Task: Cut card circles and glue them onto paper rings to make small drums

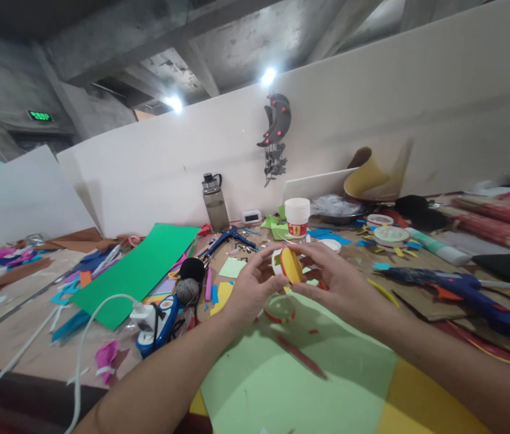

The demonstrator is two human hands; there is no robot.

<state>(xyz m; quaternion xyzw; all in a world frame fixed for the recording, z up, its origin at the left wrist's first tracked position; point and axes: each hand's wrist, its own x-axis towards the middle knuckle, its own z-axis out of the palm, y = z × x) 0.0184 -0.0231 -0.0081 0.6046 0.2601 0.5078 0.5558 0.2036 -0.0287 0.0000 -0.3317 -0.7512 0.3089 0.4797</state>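
Note:
Between both hands, above the light green sheet (327, 386), is a small round disc-like piece (292, 266), yellow on its right face with a white rim on the left. My left hand (257, 277) grips its left side with thumb and fingers. From the right, my right hand (322, 271) pinches the yellow side. Some of the piece's edge is hidden behind the fingers. Just below the hands, a round ring with a red rim (281, 308) lies on the sheet. A red pencil-like stick (301, 355) rests nearer to me, slightly blurred.
To the right lies a blue glue gun (458, 289). Stacked paper cups (297, 217) and a water bottle (215, 202) stand at the back. A green sheet (137, 271) and a blue power strip (160, 325) with a white cable occupy the left, among scattered scraps.

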